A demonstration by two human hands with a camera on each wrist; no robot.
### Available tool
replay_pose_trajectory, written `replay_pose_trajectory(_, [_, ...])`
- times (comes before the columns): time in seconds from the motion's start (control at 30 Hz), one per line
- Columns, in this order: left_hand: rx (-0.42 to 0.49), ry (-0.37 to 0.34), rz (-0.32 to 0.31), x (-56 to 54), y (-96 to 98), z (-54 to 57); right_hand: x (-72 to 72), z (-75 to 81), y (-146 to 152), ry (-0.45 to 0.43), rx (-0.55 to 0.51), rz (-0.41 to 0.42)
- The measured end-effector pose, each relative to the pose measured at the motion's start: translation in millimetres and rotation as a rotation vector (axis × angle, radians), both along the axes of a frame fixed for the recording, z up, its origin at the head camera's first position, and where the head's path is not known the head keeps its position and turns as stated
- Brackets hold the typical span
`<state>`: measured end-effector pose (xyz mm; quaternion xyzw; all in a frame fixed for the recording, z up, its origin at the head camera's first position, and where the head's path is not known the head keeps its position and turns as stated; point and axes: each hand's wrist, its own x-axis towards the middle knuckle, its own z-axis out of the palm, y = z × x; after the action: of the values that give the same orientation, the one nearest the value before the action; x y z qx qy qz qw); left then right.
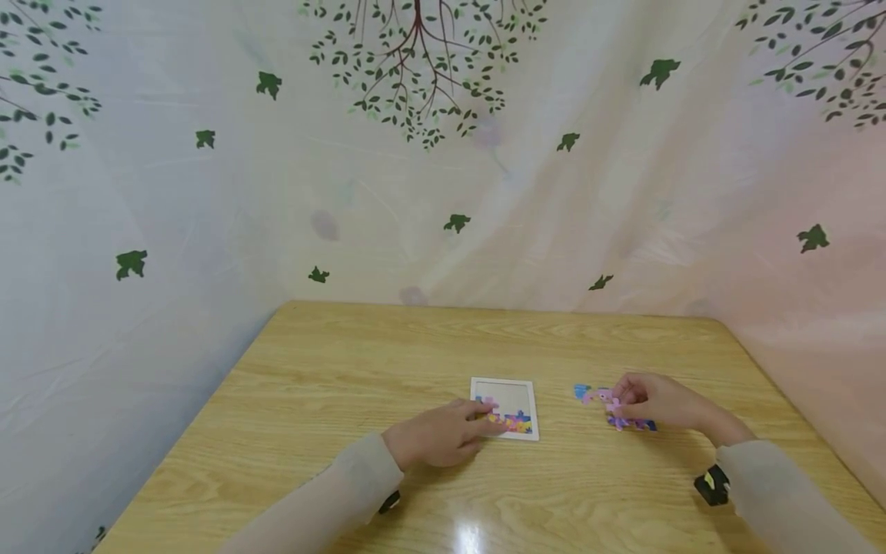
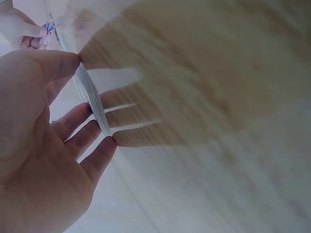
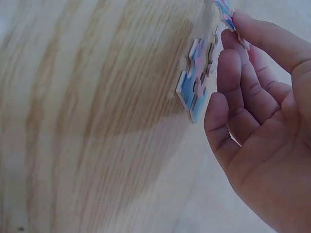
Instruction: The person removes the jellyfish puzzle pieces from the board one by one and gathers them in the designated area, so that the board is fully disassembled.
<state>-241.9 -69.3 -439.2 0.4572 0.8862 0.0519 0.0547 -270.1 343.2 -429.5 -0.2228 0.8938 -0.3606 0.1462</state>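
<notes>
A white-framed puzzle tray [image 1: 536, 412] lies on the table, colourful pieces [image 1: 515, 422] filling its lower part. Over the tray's lower left side rests my left hand [image 1: 443, 435], fingers extended. The left wrist view has the tray [image 2: 92, 92] edge-on, with thumb and fingertips touching along it. To the right, my right hand [image 1: 654, 400] pinches a puzzle piece [image 3: 225, 13] between thumb and fingers; the piece shows pink and blue in the right wrist view. Below and beside that hand lie loose puzzle pieces [image 1: 584, 393], some partly hidden by its fingers.
The wood-grain table [image 1: 374, 346] has rounded far corners. Behind and at both sides hangs a pale curtain [image 1: 388, 192] printed with leaves and branches. Each sleeve ends near a dark wrist device, such as the black one [image 1: 713, 486] on the right.
</notes>
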Motion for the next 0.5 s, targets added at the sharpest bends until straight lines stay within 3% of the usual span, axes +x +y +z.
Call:
replay_pose_trajectory(0.2, [0.002, 0.002, -0.014, -0.2, 0.2, 0.3, -1.5, -5.1, 0.9, 0.037, 0.035, -0.022])
replay_pose_trajectory(0.5, [-0.013, -0.016, 0.005, -2.3, 0.2, -4.5, -2.7, -3.6, -3.3, -0.001, 0.04, -0.023])
